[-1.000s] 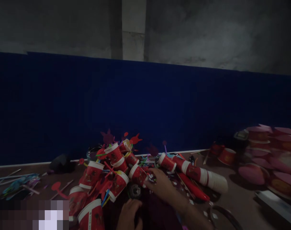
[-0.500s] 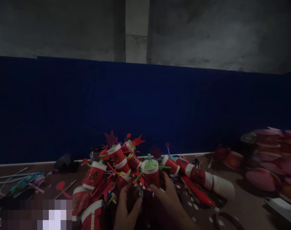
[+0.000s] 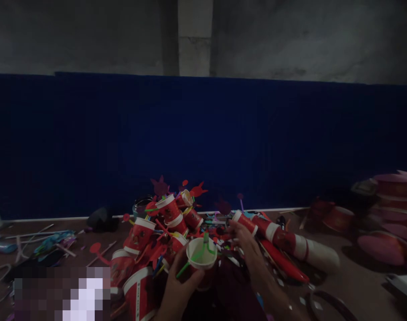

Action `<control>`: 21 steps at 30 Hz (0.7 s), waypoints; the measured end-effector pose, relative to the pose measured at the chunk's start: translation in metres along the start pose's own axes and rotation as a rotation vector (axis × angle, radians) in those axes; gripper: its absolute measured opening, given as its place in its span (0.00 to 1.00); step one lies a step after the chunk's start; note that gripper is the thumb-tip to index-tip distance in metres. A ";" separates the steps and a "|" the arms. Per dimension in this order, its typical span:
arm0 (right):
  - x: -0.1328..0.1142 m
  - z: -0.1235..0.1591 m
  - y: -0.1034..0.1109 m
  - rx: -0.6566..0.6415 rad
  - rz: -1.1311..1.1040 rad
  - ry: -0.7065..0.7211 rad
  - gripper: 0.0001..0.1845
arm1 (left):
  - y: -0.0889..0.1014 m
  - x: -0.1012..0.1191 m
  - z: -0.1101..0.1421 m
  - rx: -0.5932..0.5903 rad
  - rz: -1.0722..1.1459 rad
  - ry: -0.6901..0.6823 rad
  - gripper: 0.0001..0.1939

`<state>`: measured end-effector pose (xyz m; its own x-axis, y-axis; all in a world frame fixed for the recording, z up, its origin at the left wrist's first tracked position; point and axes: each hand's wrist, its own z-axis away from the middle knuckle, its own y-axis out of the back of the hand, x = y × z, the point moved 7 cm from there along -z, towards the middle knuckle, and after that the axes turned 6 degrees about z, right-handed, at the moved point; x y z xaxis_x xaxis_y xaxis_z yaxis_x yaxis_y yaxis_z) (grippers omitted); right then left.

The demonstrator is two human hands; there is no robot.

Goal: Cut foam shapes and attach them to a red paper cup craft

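My left hand [image 3: 181, 281] is wrapped round a red paper cup with a white rim [image 3: 190, 255], tilted so that its inside faces me. Green straw pieces [image 3: 206, 245] lie in this cup, and one sticks out through its left side. My right hand [image 3: 245, 240] reaches forward, its fingers apart and slightly bent, over scattered craft bits at the right of the cup pile. No object shows in it, though its fingertips are partly blurred. Close beyond it lies a red paper cup [image 3: 245, 223] on its side.
A heap of decorated red cups [image 3: 168, 209] with straws and cut-out shapes stands left of centre. A stack of cups [image 3: 290, 245] lies along the right, beside a long red object [image 3: 284, 261]. Pink-topped items [image 3: 387, 243] sit far right. A blue board [image 3: 203, 142] closes off the back.
The red cup has passed from my right hand to my left and come nearer to me. My right hand has let go and moved forward and right. The view has shifted slightly.
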<state>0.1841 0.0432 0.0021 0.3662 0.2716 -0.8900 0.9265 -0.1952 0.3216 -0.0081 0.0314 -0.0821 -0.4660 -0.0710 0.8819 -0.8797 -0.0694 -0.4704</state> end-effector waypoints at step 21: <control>-0.022 0.004 -0.017 -0.194 0.140 0.074 0.09 | -0.018 0.023 0.016 -0.224 -0.450 -0.279 0.17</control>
<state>0.1596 0.0365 0.0145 0.4909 0.3243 -0.8086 0.8629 -0.0531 0.5026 -0.0019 0.0154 -0.0541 -0.0256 -0.3458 0.9380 -0.9983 0.0571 -0.0062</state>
